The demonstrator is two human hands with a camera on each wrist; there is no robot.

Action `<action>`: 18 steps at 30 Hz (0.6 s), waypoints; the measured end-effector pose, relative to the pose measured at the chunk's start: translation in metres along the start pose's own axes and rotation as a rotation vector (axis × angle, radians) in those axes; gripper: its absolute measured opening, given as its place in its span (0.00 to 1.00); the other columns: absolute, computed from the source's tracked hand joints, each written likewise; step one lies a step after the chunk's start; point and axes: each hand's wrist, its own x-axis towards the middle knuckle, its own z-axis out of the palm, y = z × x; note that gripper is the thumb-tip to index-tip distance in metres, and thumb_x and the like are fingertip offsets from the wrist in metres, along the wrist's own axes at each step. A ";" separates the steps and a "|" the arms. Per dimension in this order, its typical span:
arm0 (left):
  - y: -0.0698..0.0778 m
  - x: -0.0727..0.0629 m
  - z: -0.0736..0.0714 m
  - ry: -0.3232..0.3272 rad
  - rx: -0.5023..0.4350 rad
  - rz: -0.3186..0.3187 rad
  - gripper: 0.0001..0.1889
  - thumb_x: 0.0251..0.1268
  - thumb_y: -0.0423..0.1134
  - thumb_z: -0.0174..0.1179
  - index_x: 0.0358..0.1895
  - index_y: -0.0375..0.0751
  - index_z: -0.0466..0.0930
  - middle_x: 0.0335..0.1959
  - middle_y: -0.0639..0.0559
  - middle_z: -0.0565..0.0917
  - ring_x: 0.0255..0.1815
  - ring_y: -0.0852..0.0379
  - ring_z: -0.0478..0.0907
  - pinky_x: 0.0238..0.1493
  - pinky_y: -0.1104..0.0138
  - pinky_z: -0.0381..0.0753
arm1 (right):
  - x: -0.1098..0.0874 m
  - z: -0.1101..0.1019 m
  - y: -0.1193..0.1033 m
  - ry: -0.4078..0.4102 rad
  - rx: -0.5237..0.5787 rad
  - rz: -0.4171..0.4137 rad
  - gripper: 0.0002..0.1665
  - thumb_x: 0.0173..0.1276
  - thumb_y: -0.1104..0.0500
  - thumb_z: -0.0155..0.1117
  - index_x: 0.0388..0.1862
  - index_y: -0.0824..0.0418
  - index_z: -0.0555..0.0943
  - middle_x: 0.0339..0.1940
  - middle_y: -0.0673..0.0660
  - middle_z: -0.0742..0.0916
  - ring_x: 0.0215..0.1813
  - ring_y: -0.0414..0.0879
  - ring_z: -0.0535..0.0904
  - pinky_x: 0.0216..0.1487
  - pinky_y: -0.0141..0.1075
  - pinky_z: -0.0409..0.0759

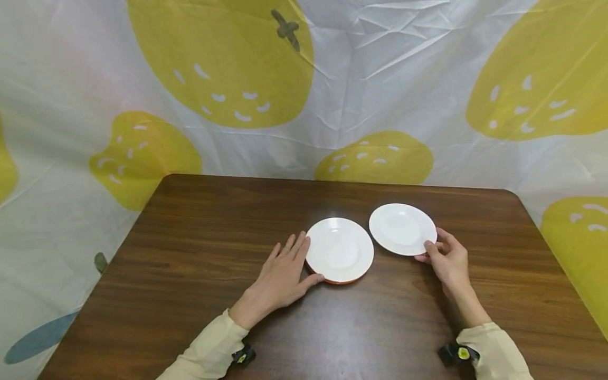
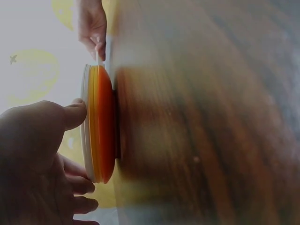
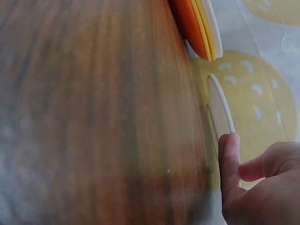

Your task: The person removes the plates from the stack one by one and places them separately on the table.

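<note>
A stack of plates (image 1: 339, 250) stands on the table, a white plate (image 2: 85, 133) uppermost. Under it show yellow rims (image 2: 95, 126) and an orange plate (image 2: 108, 133) at the bottom. My left hand (image 1: 277, 285) rests at the stack's left side, fingers spread and straight, thumb near the front rim. To the right of the stack, my right hand (image 1: 450, 261) pinches a separate white plate (image 1: 401, 228) by its right rim, thumb on top and fingers beneath. This plate is raised a little off the wood in the right wrist view, its left edge close beside the stack.
A dark brown wooden table (image 1: 199, 227) with rounded far corners carries the plates. Behind it hangs a white cloth (image 1: 332, 105) printed with large yellow fruit. Beige sleeves (image 1: 209, 343) and dark wrist devices (image 1: 458, 353) show at the near edge.
</note>
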 end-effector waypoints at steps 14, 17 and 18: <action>-0.001 0.001 -0.002 -0.007 -0.010 0.006 0.47 0.73 0.67 0.49 0.82 0.37 0.49 0.84 0.42 0.49 0.84 0.41 0.48 0.80 0.42 0.51 | 0.000 -0.004 0.000 0.105 -0.264 0.028 0.31 0.72 0.63 0.58 0.73 0.72 0.70 0.48 0.65 0.86 0.29 0.19 0.76 0.34 0.19 0.79; -0.002 0.001 -0.004 -0.009 -0.017 0.003 0.48 0.73 0.67 0.50 0.82 0.37 0.48 0.84 0.42 0.48 0.84 0.41 0.47 0.80 0.42 0.51 | -0.003 -0.005 -0.001 0.138 -0.405 -0.004 0.30 0.71 0.59 0.60 0.69 0.70 0.75 0.57 0.70 0.85 0.31 0.14 0.69 0.34 0.15 0.71; -0.002 0.001 -0.004 -0.010 -0.020 0.002 0.48 0.73 0.67 0.50 0.82 0.36 0.47 0.84 0.41 0.48 0.84 0.40 0.46 0.80 0.42 0.51 | -0.003 -0.006 -0.001 0.146 -0.440 -0.012 0.29 0.71 0.58 0.60 0.69 0.69 0.76 0.58 0.69 0.86 0.31 0.13 0.67 0.34 0.14 0.69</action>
